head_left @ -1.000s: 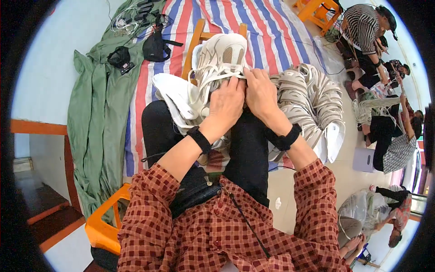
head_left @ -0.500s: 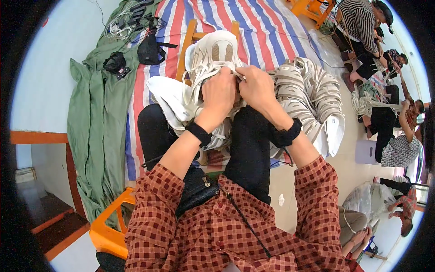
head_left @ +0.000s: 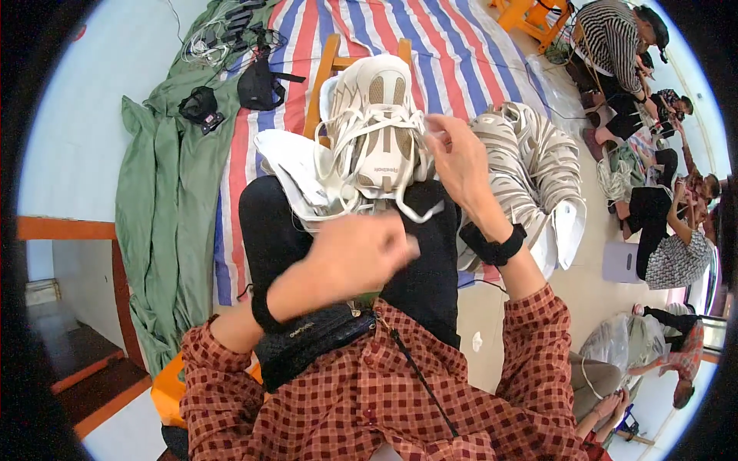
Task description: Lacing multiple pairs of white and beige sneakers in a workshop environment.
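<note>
Left hand [head_left: 350,250]: motion-blurred, fingers looking curled; whether they hold anything cannot be told.

Right hand [head_left: 463,165]: fingers bent, partly spread, just beside the upper right of the shoe; whether they pinch a lace cannot be told.

Shoe [head_left: 378,146]: one, cream with beige mesh at the toe; left of the right fingers, beyond the left fingers; toe pointing away from the person.

Laces [head_left: 393,121]: white, crossing the shoe left of the right fingers; one loose end just beyond the left fingers.

White pieces [head_left: 294,170]: beyond and left of the left fingers.

Shoe uppers [head_left: 565,161]: cream and grey-brown, nested in curved rows, right of the right fingers.

Wooden frame [head_left: 314,115]: behind the shoe, beyond both hands' fingers.

Striped sheet [head_left: 455,54]: red, white and blue, farther beyond the fingers.
</note>
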A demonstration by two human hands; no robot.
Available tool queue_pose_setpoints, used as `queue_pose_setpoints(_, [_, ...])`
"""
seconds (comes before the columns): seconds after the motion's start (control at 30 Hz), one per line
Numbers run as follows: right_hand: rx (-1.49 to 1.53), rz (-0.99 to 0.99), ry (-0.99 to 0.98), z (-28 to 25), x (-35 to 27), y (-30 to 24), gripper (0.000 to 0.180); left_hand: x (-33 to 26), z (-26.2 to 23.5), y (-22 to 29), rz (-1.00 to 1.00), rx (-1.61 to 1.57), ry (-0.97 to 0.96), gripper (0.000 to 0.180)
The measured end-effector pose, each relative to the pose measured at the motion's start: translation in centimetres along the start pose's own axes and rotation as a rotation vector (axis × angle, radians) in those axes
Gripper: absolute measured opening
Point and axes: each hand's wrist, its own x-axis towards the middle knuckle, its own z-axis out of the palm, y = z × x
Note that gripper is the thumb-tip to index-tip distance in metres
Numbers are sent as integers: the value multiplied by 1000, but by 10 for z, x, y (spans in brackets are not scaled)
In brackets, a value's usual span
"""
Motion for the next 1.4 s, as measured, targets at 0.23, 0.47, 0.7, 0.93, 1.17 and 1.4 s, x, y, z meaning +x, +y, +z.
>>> queue_pose_setpoints(0.23, [414, 320, -473, 31, 4, -42, 23, 92, -25, -74, 19, 243, 542, 14])
queue_pose_setpoints(0.47, [156, 255, -328, 66, 14, -35, 28, 122, -37, -99, 160, 429, 433, 13])
queue_pose_setpoints(0.7, [601, 533, -642, 31, 3, -36, 10, 109, -71, -84, -94, 427, 194, 15])
queue_pose_setpoints(0.93, [854, 740, -612, -104, -65, 16, 10, 108, -83, -100, 50, -8, 46, 19])
queue_pose_setpoints(1.17, [1233, 636, -75, -171, -133, 63, 23, 102, -59, -109, -109, -587, 111, 16])
queue_pose_setpoints(1.4, [877, 687, 877, -346, -273, 248, 27, 105, -17, -96, 53, -182, 307, 12])
